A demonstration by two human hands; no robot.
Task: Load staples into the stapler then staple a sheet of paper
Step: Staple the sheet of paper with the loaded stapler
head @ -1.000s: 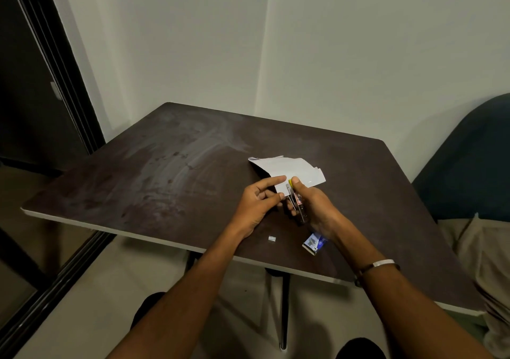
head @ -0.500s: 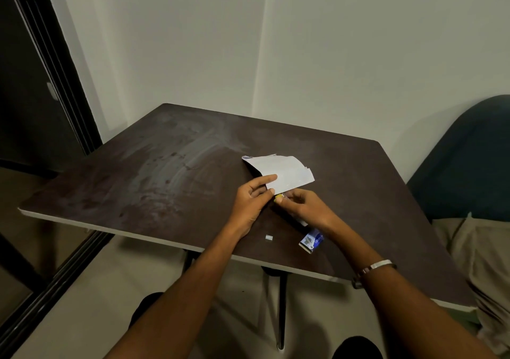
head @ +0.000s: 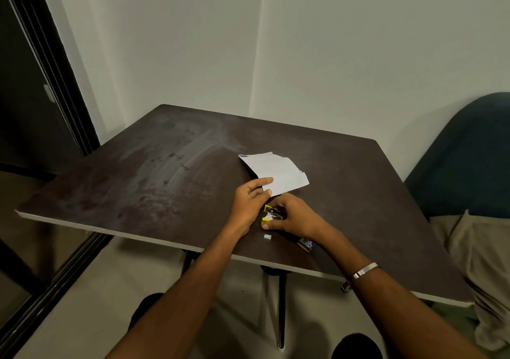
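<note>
Under the right hand (head: 296, 216), stapler (head: 271, 215), just below left-held paper (head: 278, 173).

A single head-worn camera looks forward and down from above the seated person onto a dark table (head: 138, 182). It faces a white wall corner (head: 256, 55), both forearms reaching in from the bottom edge.

Two bare forearms reach forward from the bottom edge and meet at centre. The left hand (head: 249, 204) lies palm down, fingers curled, forefinger and thumb extended. The right hand (head: 294, 216) is closed in a grip, thumb pressing inward, knuckles raised, just beside the left
</note>
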